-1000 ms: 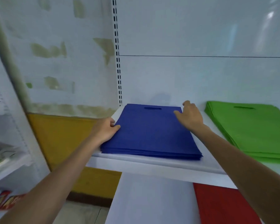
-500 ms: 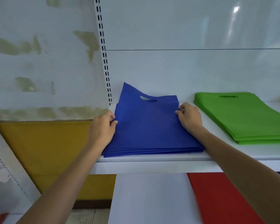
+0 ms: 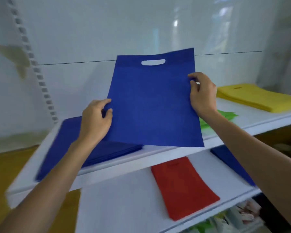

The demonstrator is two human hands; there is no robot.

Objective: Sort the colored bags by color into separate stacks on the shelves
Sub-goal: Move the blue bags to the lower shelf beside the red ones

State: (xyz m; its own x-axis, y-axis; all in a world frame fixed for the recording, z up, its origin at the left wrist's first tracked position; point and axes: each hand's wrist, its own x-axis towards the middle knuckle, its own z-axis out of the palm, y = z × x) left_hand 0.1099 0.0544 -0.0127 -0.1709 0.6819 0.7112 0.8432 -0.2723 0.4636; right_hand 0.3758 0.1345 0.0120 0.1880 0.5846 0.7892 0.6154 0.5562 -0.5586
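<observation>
The person is holding one blue bag (image 3: 154, 101) up in the air above the upper shelf (image 3: 252, 117), with its handle hole at the top. The left hand (image 3: 95, 120) is pinching the left edge low down and the right hand (image 3: 202, 93) is pinching the right edge higher. So each grip is closed on the bag, and the thin sheet is hanging flat and spread (I think this is helping to lay it down square). Below it, to the left, a blue stack (image 3: 71, 140) is lying on the same shelf, and it is probably the place for this bag. To the right, green bags (image 3: 225, 114) are showing only partly behind the right arm, and a yellow stack (image 3: 255, 98) is lying farther right. On the lower shelf (image 3: 121, 202) a red bag (image 3: 183, 187) and another blue one (image 3: 232, 163) are lying apart.
</observation>
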